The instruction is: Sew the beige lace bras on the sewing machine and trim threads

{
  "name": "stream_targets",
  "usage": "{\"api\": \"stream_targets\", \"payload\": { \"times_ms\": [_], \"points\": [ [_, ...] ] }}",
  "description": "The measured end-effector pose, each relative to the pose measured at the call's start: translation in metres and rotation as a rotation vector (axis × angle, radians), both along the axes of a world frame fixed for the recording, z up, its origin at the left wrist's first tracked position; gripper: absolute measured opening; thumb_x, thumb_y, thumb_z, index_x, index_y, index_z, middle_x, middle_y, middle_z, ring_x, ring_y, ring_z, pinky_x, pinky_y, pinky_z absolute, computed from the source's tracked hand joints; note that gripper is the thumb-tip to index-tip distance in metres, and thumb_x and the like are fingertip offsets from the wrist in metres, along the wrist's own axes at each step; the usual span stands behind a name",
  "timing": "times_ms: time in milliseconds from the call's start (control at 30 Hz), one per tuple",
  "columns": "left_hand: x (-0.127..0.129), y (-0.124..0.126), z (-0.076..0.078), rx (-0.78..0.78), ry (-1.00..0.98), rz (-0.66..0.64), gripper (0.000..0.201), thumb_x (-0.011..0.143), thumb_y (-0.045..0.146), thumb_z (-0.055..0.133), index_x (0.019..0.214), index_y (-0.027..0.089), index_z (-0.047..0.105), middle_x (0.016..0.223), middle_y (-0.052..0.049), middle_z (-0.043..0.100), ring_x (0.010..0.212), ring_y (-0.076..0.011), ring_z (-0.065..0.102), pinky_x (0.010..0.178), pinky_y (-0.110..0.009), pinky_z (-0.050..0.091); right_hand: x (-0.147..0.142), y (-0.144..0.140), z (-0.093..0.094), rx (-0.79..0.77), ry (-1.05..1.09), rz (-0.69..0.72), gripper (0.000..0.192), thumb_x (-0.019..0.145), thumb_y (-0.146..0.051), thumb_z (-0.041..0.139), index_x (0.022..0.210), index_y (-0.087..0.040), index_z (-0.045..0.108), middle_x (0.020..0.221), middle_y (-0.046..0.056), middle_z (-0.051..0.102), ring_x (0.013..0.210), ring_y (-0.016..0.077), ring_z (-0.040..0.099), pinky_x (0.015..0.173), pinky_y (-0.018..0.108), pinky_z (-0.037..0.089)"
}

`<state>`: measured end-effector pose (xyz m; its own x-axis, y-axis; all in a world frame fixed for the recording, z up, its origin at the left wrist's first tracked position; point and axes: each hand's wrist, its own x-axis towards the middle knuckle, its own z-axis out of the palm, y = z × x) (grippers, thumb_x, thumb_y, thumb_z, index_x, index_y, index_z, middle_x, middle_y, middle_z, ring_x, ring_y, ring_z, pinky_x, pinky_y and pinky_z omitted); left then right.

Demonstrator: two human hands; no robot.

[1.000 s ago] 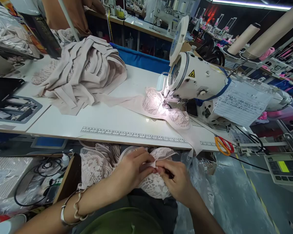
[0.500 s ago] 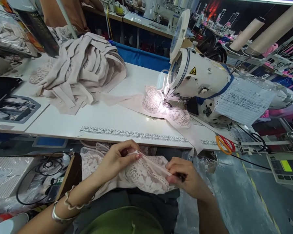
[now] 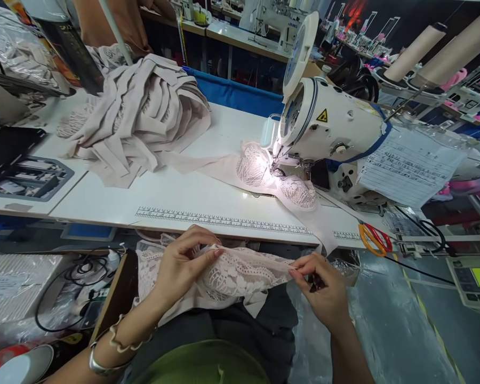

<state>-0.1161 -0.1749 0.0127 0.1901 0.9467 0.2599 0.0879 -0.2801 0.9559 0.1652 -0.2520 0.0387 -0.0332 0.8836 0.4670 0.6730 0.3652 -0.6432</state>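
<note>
Over my lap I hold a pale pink lace bra piece (image 3: 240, 274), stretched out flat between both hands. My left hand (image 3: 184, 264) pinches its upper left edge, a bracelet on that wrist. My right hand (image 3: 322, 290) pinches the right end of its band and also holds a small dark tool, partly hidden in the palm. Just beyond my hands runs the front edge of the white sewing table (image 3: 184, 197), with a printed ruler along it. More lace pieces lie in a box (image 3: 144, 266) under my left hand.
A white sewing machine (image 3: 332, 128) stands at the right, its lamp lighting another lace bra (image 3: 276, 178) under the needle. A heap of beige fabric strips (image 3: 144, 117) lies at the back left. Orange-handled scissors (image 3: 374, 239) rest at the table's right edge. Cables lie on the floor at left.
My hands, together on the lace a second ago, have moved apart, pulling the piece out flat. My right hand has moved right, my left stayed near the table edge.
</note>
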Motion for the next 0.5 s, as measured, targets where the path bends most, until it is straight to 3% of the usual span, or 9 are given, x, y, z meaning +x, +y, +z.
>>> {"api": "stream_targets", "payload": {
  "times_ms": [100,200,267,367,500],
  "points": [
    [0.001,0.0,-0.002,0.031,0.015,0.028,0.005,0.084,0.02,0.075,0.082,0.024,0.076,0.084,-0.001,0.071,0.084,-0.0169,0.065,0.077,-0.026,0.052,-0.004,0.0,-0.005,0.013,-0.007,-0.075,0.021,0.087,-0.016,0.071,0.074,-0.023,0.056,0.073,0.0,0.069,0.06,0.0141,0.06,0.056,0.026,0.046],
    [0.001,0.0,-0.004,0.016,-0.002,0.038,0.006,0.084,0.02,0.076,0.083,0.026,0.076,0.085,0.0,0.07,0.085,-0.0171,0.064,0.077,-0.026,0.052,-0.006,0.0,-0.009,-0.063,-0.006,-0.159,0.01,0.087,-0.019,0.072,0.089,-0.024,0.064,0.074,-0.002,0.068,0.052,0.0116,0.052,0.051,0.024,0.042],
    [0.0,0.0,-0.006,-0.013,-0.023,0.032,0.007,0.084,0.021,0.075,0.083,0.028,0.076,0.086,0.0,0.071,0.086,-0.0172,0.065,0.077,-0.025,0.053,-0.006,0.002,-0.008,-0.117,-0.006,-0.17,0.008,0.089,-0.021,0.07,0.096,-0.025,0.068,0.076,-0.001,0.068,0.056,0.0126,0.054,0.053,0.025,0.043],
    [0.0,-0.002,-0.012,-0.05,-0.06,0.02,0.007,0.083,0.022,0.076,0.083,0.029,0.077,0.089,0.0,0.07,0.089,-0.0175,0.064,0.079,-0.025,0.053,-0.007,0.005,-0.003,-0.174,0.019,-0.149,0.006,0.091,-0.021,0.067,0.087,-0.024,0.071,0.079,0.001,0.067,0.061,0.014,0.057,0.055,0.026,0.043],
    [0.003,-0.004,-0.021,-0.102,-0.128,0.02,0.006,0.083,0.023,0.078,0.082,0.028,0.077,0.093,-0.001,0.069,0.092,-0.0181,0.064,0.081,-0.026,0.053,-0.003,0.009,0.01,-0.244,0.104,-0.076,0.013,0.088,-0.02,0.068,0.076,-0.023,0.069,0.072,0.0,0.062,0.056,0.0123,0.049,0.051,0.026,0.037]
  ]
}}
